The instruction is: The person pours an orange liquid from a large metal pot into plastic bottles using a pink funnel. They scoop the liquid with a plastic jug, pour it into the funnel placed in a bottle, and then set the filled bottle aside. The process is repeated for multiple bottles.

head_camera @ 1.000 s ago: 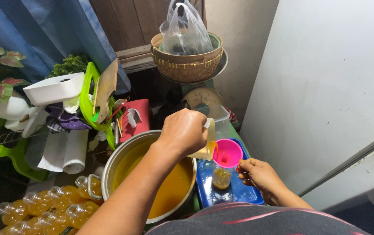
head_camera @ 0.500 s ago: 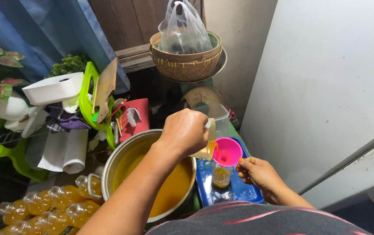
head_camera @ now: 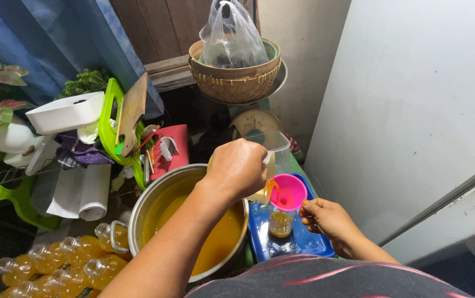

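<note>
Tipping a clear plastic jug (head_camera: 266,185) with my left hand (head_camera: 237,168), I send a thin orange stream into the pink funnel (head_camera: 288,191) just past my knuckles. My left fingers are curled tight round the jug's handle. My right hand (head_camera: 328,218) sits beside the small glass bottle (head_camera: 281,222) under the funnel, its fingers (head_camera: 310,210) bent toward it, but I cannot tell whether they truly grip the glass or only rest near it.

Judging from this, the main risk is overfilling: the bottle is small and already holds some juice, and the funnel hides its neck from me, so a pour held too long could well flood over. If my right fingers are only near the bottle, a nudge from the jug's lip on the funnel rim could tilt both. A drip might also fall between the jug and the funnel.

Under the bottle lies a blue plastic lid (head_camera: 298,243), dimpled and slick-looking, so the base may slide. Below my left wrist stands a big steel pot (head_camera: 163,196) of orange liquid. Further left of that arm lie filled bottles (head_camera: 66,262) on their sides. Beyond my fingers are a woven basket (head_camera: 234,77) holding a plastic bag (head_camera: 232,36), a green cutting board (head_camera: 109,129), a blue curtain and a pale wall to my right.
</note>
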